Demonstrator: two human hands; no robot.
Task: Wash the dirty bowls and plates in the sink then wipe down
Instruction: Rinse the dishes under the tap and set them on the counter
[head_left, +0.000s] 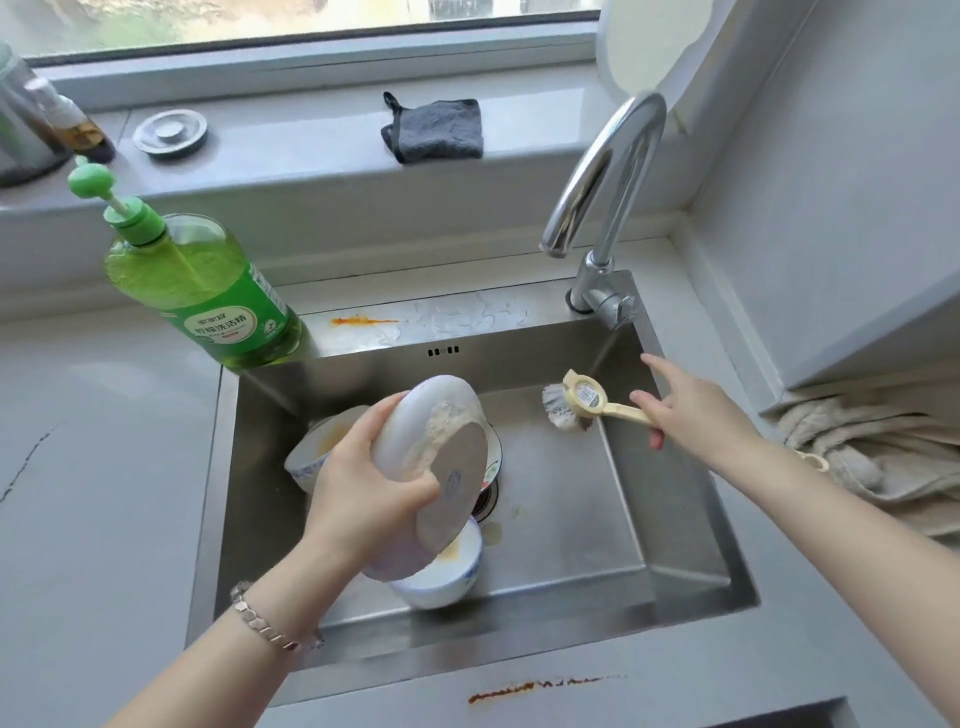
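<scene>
You are gripping the soapy plate (447, 467) with your left hand (363, 488) over the sink (571, 519) centre. Your right hand (685, 410) is pinching the brush (576, 400) handle at three o'clock. The stained bowls (311, 447) at nine and six are waiting unwashed, and the wiping too.

A round metal drain plug (170, 133) is sitting far left on the windowsill (311, 150), just beside a small spray bottle (72, 124). A dark grey cloth (436, 130) is lying further right along it. A beige towel (872, 457) is bunching up at the right, and a rusty streak (519, 688) is showing on the near counter (93, 467).
</scene>
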